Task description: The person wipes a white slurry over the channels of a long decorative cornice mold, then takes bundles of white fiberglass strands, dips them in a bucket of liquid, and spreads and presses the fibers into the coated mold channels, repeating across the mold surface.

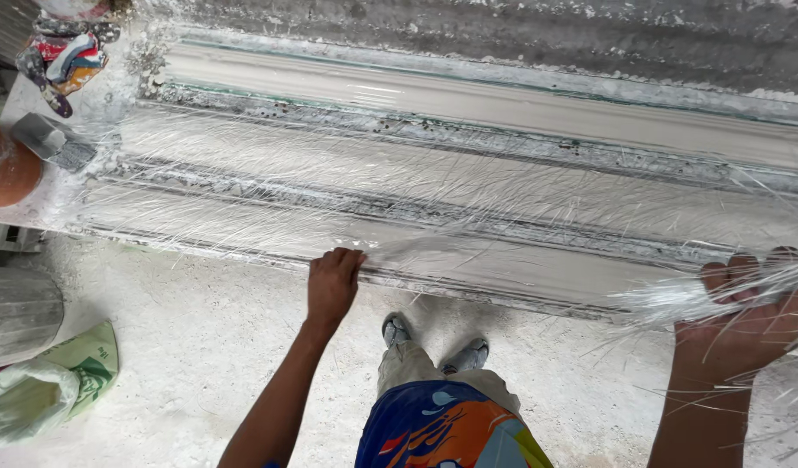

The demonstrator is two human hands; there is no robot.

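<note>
White plaster dust covered the floor (200, 347) and the long moulding bench (468, 173) that ran across the view. At nine o'clock lay a green-and-white sack (78, 360), with a clay-coloured pot (5, 169) at ten o'clock beside a grey block (52, 140). Loose glass fibre strands (373, 191) lay spread over the wet plaster in the mould. The left hand (332, 282), at the centre, pressed down on the near edge of the mould, fingers curled over the strands. At six o'clock stood the person's grey shoes (434, 342). The right hand (750, 316), at three o'clock, was open, palm up, a fibre bundle (702, 295) draped across its spread fingers.
</note>
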